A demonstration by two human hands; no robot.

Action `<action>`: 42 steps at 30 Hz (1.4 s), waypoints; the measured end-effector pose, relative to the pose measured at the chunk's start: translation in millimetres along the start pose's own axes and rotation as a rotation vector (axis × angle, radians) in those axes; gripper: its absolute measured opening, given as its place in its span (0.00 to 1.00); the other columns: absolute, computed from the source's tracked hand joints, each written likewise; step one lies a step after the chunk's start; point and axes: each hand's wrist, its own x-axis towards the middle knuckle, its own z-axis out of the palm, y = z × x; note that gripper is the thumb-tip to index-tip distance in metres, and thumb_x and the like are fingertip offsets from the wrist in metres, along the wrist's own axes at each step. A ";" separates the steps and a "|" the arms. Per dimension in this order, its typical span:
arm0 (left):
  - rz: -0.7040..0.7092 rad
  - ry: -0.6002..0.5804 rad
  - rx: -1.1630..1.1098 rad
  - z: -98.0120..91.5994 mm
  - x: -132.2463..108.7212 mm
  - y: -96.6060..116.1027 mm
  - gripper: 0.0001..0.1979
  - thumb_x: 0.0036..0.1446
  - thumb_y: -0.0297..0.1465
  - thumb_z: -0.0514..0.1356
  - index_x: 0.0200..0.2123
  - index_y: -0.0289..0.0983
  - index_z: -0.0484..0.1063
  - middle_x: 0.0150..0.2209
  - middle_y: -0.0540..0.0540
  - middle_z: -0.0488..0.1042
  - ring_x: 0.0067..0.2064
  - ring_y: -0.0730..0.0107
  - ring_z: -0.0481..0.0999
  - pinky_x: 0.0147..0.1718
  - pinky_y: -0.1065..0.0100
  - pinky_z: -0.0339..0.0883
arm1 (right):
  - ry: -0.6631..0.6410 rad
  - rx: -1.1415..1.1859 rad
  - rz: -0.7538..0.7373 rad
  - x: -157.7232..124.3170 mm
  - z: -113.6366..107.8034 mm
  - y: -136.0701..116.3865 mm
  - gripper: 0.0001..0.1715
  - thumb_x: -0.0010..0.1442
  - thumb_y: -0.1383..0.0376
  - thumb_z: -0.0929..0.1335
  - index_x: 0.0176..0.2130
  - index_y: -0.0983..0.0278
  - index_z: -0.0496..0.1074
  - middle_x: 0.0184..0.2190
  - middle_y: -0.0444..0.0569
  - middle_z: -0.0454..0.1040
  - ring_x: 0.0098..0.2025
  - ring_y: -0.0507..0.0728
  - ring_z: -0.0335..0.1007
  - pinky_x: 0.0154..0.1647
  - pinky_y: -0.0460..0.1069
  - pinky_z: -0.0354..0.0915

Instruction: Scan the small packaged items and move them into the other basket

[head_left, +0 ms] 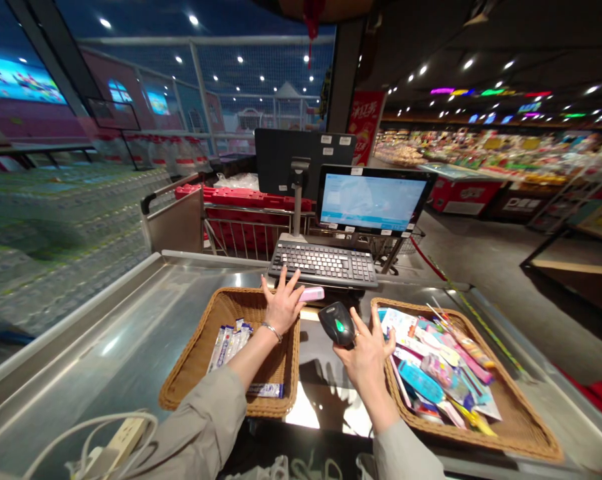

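Note:
My left hand is above the far right corner of the left wicker basket, its thumb side against a small pink box with a barcode-like patch on its end. Part of the box is hidden under the fingers, which hold it. In my right hand is a black barcode scanner with a green light on top. Its head points toward the pink box. Several slim white-and-blue packets lie in the left basket.
To the right, another wicker basket holds a heap of colourful small goods. A keyboard and a lit monitor stand at the counter's back. A power strip with white cables lies at front left. Shopping carts stand beyond.

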 end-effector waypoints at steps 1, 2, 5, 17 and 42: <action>0.001 0.000 0.000 0.4 0.4 0.3 0.15 0.57 0.36 0.62 0.48 0.45 0.74 0.65 0.42 0.61 0.69 0.45 0.48 0.60 0.26 0.22 | 0.000 0.002 0.003 -0.1 -0.7 -0.3 0.09 0.51 0.63 0.68 0.34 0.56 0.78 0.55 0.46 0.72 0.68 0.69 0.45 0.61 0.73 0.35; 0.003 0.001 -0.001 0.9 0.7 0.7 0.15 0.57 0.36 0.62 0.48 0.45 0.74 0.65 0.42 0.61 0.69 0.45 0.48 0.60 0.26 0.22 | -0.002 0.004 0.005 -0.2 -1.4 -0.6 0.09 0.51 0.63 0.68 0.34 0.56 0.78 0.55 0.46 0.72 0.68 0.69 0.45 0.60 0.73 0.35; 0.010 0.003 0.002 2.4 1.5 2.0 0.15 0.57 0.36 0.62 0.48 0.45 0.74 0.65 0.43 0.60 0.69 0.45 0.48 0.60 0.26 0.21 | -0.010 0.005 0.016 -0.7 -3.1 0.1 0.07 0.50 0.64 0.69 0.32 0.57 0.77 0.56 0.46 0.72 0.67 0.70 0.46 0.60 0.74 0.36; 0.075 0.006 -0.016 1.5 9.6 14.1 0.16 0.58 0.39 0.61 0.49 0.45 0.74 0.65 0.42 0.60 0.69 0.44 0.48 0.60 0.26 0.22 | 0.059 -0.044 0.053 -8.1 -11.3 10.0 0.07 0.52 0.62 0.69 0.33 0.57 0.77 0.57 0.46 0.70 0.68 0.69 0.45 0.62 0.72 0.39; 0.270 -0.022 -0.127 15.7 42.6 82.5 0.16 0.58 0.40 0.61 0.49 0.44 0.74 0.65 0.42 0.61 0.69 0.42 0.48 0.59 0.25 0.25 | 0.183 -0.174 0.277 -31.1 -43.7 55.0 0.13 0.54 0.55 0.67 0.31 0.60 0.78 0.52 0.51 0.74 0.66 0.70 0.47 0.61 0.67 0.46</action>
